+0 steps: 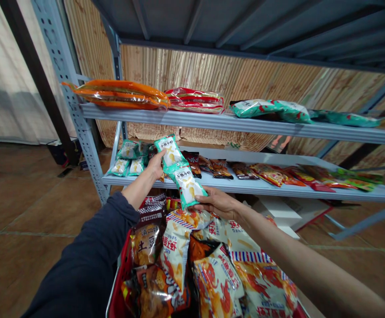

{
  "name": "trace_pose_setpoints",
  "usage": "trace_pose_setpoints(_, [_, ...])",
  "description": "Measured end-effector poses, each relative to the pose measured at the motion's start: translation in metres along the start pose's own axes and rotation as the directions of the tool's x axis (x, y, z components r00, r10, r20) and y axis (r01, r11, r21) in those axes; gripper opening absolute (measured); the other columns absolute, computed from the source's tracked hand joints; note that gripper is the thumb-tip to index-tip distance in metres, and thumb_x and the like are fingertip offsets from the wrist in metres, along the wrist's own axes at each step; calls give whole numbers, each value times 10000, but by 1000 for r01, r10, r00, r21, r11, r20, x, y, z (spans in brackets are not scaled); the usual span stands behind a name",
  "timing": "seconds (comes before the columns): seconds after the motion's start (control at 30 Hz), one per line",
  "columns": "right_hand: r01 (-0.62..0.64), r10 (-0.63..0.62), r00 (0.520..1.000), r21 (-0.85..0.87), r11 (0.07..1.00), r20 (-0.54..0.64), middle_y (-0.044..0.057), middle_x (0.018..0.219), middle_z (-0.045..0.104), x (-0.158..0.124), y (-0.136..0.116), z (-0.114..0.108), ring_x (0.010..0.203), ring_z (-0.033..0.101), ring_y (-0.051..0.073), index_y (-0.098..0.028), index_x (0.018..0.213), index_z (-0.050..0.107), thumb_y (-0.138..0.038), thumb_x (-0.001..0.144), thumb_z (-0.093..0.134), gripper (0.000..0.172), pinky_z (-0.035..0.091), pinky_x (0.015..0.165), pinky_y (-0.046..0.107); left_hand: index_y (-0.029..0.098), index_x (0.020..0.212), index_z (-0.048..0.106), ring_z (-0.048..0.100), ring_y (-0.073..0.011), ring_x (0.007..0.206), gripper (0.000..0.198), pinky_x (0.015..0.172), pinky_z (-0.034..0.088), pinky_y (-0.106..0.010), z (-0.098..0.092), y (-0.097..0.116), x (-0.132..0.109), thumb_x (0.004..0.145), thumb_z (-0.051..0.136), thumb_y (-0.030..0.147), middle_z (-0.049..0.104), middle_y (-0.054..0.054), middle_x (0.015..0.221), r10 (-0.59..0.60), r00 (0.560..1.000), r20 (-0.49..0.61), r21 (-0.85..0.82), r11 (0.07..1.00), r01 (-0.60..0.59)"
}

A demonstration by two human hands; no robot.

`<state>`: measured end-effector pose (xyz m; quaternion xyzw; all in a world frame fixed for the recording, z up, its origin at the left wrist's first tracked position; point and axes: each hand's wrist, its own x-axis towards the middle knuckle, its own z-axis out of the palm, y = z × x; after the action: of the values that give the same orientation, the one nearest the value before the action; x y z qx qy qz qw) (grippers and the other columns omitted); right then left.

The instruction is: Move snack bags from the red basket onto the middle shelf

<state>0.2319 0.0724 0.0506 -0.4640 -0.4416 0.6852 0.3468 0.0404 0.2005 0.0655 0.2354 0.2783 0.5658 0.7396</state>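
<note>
At the frame's centre, the left hand (154, 167) pinches the upper green-and-white packet (172, 155); the right hand (219, 202) grips the lower packet (185, 184) between thumb and fingers. At bottom centre, a red basket (118, 304) holds snack bags (217, 278).

1 dark navy sleeve (86, 249) is worn at lower left, creased and bunched at its end. The left hand (155, 166) and right hand (218, 202) are left bare, as is the forearm (285, 249) at lower right.
</note>
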Motion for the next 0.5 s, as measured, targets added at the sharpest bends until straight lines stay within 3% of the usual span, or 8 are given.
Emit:
trace_pose_setpoints(0.13, [0, 0, 1000, 35, 999, 9, 62, 923, 653, 19, -6, 11, 738, 659, 120, -142, 986, 549, -66, 711, 636, 298, 557, 662, 183, 95, 885, 618, 637, -164, 610, 191, 695, 513, -300, -9, 6, 7, 798, 519, 234, 679, -82, 699, 38, 998, 40, 47, 998, -40])
trace_pose_setpoints(0.3, [-8, 10, 1000, 93, 996, -20, 63, 925, 652, 46, -21, 41, 739, 655, 121, -134, 965, 543, 6, 715, 573, 288, 560, 675, 208, 103, 891, 613, 637, -154, 617, 188, 691, 510, -289, -27, 27, 22, 733, 571, 197, 678, -66, 712, 121, 992, -22, 141, 983, -117])
trace_pose_setpoints(0.5, [-18, 21, 1000, 114, 993, -23, 47, 893, 645, 100, -25, 72, 725, 639, 112, -152, 950, 536, 35, 711, 542, 304, 557, 667, 219, 122, 886, 600, 624, -159, 616, 242, 652, 511, -293, -54, 67, 45, 657, 629, 197, 660, -44, 691, 260, 962, -76, 440, 875, -202])
